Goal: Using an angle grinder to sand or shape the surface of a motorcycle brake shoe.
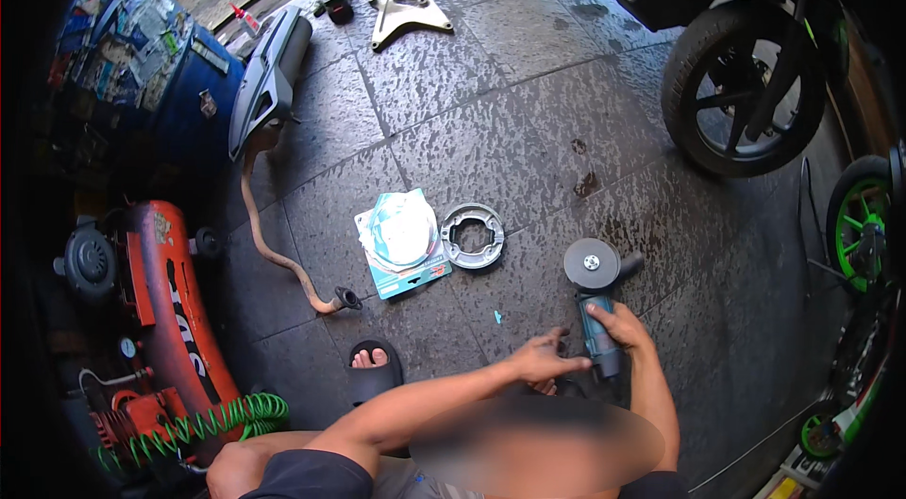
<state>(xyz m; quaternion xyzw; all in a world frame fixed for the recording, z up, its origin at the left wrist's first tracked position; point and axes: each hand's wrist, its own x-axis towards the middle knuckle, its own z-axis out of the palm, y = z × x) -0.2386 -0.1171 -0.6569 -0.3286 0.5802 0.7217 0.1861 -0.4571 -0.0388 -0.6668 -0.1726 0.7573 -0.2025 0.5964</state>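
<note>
An angle grinder (597, 334) with a teal body stands in front of me, its round grey disc (582, 265) facing up at the far end. My right hand (619, 327) is wrapped round the body from the right side. Close to the grinder's rear end, my left hand (547, 359) has its fingers apart; whether it touches the tool I cannot tell. Left of the grinder lies a pair of brake shoes (474, 263) forming a ring. Touching it is an opened clear blister pack (415, 282) on a light blue card.
A rusty exhaust pipe with muffler (264, 244) lies to the left, beside a red air compressor (170, 291) with a green coiled hose (231, 416). Far off are a metal bracket (409, 18) and a cordless impact wrench (332, 1). A motorcycle wheel (684, 93) stands at right.
</note>
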